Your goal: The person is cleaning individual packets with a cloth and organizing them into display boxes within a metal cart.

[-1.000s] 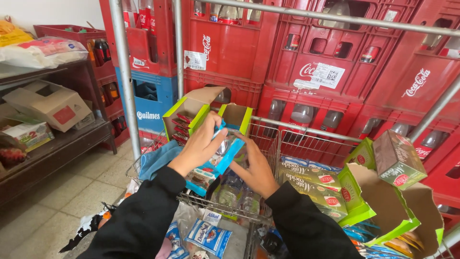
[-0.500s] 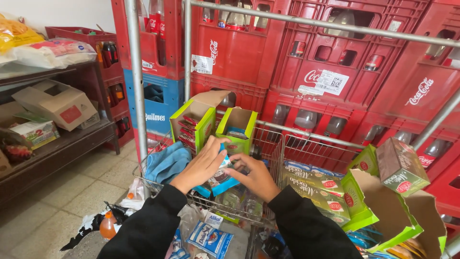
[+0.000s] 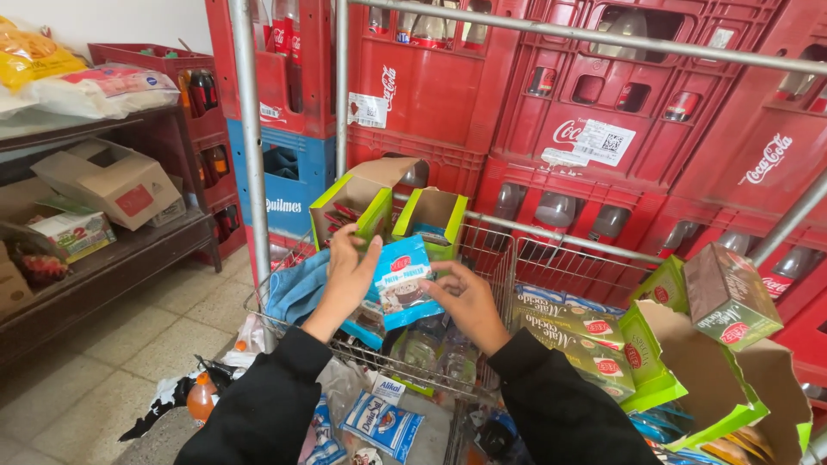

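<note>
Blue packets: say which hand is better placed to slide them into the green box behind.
Probably left: the left hand wraps the blue packets just below the green box; the right hand only pinches their lower edge.

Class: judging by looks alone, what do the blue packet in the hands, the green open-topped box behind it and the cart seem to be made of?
Blue packet, held by left hand and right hand: probably glossy plastic film; it shines and bends.
Green box: printed cardboard, brown and matt inside its flaps.
Cart: metal wire, grey with a dull shine.

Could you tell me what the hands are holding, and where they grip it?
A blue packet: left hand on its left edge, right hand on its right edge.
</note>
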